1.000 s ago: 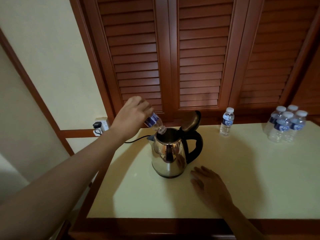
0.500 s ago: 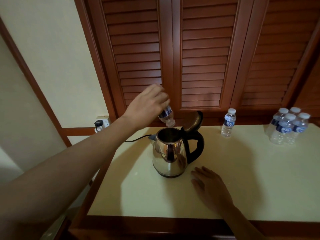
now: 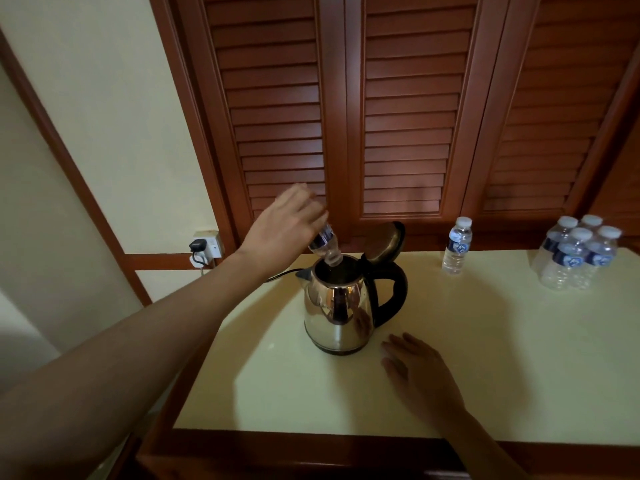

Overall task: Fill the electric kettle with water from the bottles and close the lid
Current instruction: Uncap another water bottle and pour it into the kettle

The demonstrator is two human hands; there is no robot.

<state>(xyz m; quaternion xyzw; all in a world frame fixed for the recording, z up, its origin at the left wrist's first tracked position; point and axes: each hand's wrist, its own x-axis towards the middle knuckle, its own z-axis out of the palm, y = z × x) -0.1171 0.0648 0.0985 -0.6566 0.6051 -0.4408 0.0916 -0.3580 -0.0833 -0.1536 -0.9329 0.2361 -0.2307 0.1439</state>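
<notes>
The left hand (image 3: 287, 220) grips a bottle (image 3: 325, 247) turned neck-down, its mouth at the open top of the kettle (image 3: 337, 306). Fingers curl round the bottle's body; whether water is flowing cannot be told. The steel kettle stands upright on the table (image 3: 485, 358), toward its left side, black handle to the right and lid (image 3: 384, 242) tipped up and back. The right hand (image 3: 415, 372) lies flat on the table just in front of the kettle's base, fingers straight and slightly spread, holding nothing. A capped bottle (image 3: 457, 245) stands upright near the table's back edge, right of the kettle. Farther right, a cluster (image 3: 578, 254) of 4 capped bottles stands together. A cord (image 3: 280, 273) runs from behind the kettle toward a plug (image 3: 199, 245) in the wall socket. Louvred doors (image 3: 398, 116) rise behind.
</notes>
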